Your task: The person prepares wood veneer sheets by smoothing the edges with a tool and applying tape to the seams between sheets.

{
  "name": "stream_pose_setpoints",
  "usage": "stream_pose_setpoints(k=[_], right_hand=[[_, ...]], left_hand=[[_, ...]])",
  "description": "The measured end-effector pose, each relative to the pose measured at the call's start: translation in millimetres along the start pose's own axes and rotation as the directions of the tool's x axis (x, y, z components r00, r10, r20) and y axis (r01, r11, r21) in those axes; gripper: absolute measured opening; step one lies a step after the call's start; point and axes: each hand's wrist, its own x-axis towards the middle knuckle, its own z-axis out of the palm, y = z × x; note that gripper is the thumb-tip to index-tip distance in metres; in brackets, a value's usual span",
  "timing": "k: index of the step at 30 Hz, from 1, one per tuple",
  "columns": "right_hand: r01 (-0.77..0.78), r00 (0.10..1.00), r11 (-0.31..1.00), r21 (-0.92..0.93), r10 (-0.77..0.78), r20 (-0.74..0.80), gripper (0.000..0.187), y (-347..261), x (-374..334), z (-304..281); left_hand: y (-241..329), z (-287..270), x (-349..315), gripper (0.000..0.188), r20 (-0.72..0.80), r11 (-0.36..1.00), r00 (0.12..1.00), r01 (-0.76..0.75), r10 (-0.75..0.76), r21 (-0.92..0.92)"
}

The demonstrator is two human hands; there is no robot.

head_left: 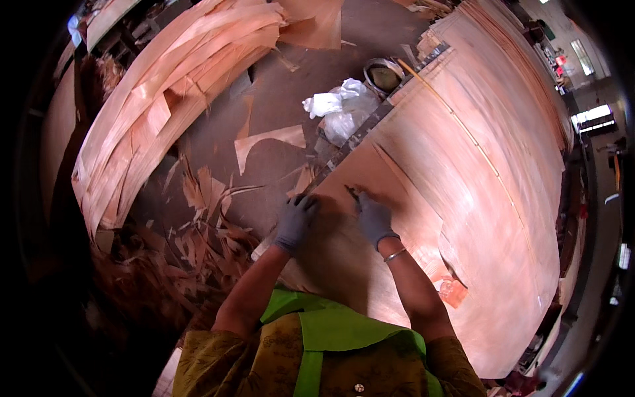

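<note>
A broad stack of thin reddish-brown wood veneer sheets (pixel 476 192) lies before me and to my right. My left hand (pixel 296 221), in a grey glove, rests at the left edge of the stack with its fingers stretched out and a little apart. My right hand (pixel 375 217), also gloved in grey, is closed around a small dark slim tool (pixel 351 192), perhaps a knife, whose tip points away from me just over the top sheet. Most of the tool is hidden in the glove. A smaller darker veneer piece (pixel 360 171) lies on the stack ahead of both hands.
A long thin stick (pixel 456 116) lies across the stack. Beyond its left edge are white plastic bags (pixel 340 109) and a round metal basin (pixel 384 76). Veneer scraps (pixel 198 245) litter the floor at left. Another veneer pile (pixel 178 92) stands at far left.
</note>
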Motion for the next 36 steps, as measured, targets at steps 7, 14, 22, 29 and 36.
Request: stream_pose_setpoints(k=[7, 14, 22, 29, 36], right_hand=[[0.167, 0.984, 0.981, -0.095, -0.160, 0.081, 0.015, -57.5, 30.3, 8.8], [0.192, 0.979, 0.971, -0.142, -0.180, 0.098, 0.015, -42.7, 23.8, 8.9], [0.003, 0.977, 0.991, -0.131, 0.025, 0.213, 0.021, -7.2, -13.8, -21.6], [0.052, 0.994, 0.986, -0.161, -0.036, 0.102, 0.017, 15.3, -22.2, -3.2], [-0.015, 0.979, 0.990, -0.138, 0.043, 0.200, 0.018, 97.3, -94.3, -26.5]], left_hand=[[-13.0, 15.3, 0.2, 0.040, -0.002, 1.000, 1.000, 0.021, -0.021, 0.001], [2.8, -8.0, 10.4, 0.039, 0.039, 0.994, 0.996, 0.086, -0.084, -0.063], [11.1, -15.3, 24.6, 0.038, 0.036, 0.999, 0.999, 0.033, -0.032, -0.007], [49.6, 22.5, 56.0, 0.051, 0.175, 0.995, 0.982, -0.082, 0.072, 0.050], [48.0, 20.2, 52.3, 0.058, 0.234, 0.990, 0.970, -0.092, 0.065, 0.109]])
